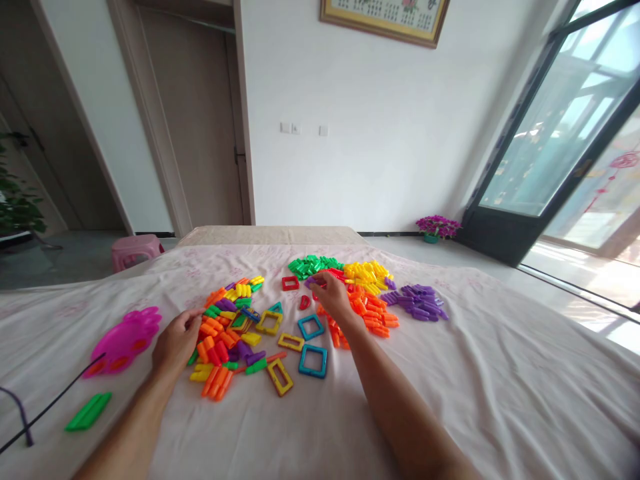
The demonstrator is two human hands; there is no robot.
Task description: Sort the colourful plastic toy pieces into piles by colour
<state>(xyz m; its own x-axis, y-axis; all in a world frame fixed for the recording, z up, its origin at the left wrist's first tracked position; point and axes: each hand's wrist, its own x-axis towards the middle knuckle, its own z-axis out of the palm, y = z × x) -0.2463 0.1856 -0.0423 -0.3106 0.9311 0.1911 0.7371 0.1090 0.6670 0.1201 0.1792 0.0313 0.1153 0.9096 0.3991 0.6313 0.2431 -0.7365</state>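
Observation:
My left hand (176, 339) is at the left edge of a mixed pile of plastic building pieces, its thumb and fingers drawn together beside the orange pieces (213, 327). Whether anything is between those fingers is hidden. My right hand (331, 295) reaches over the far middle of the cloth and pinches a small purple building piece (310, 283). Around it lie sorted heaps: green pieces (315, 265), yellow pieces (369, 275), orange pieces (373, 310) and purple pieces (420, 302). Some red pieces show behind the hand.
Between the piles lie blue square frames (301, 361), yellow frames (273, 379) and a red frame (290, 277). At left are a pink paw-shaped plate (117, 340), a green piece (89, 411) and a dark cord (60, 393). A light patterned cloth (260, 433) covers the table.

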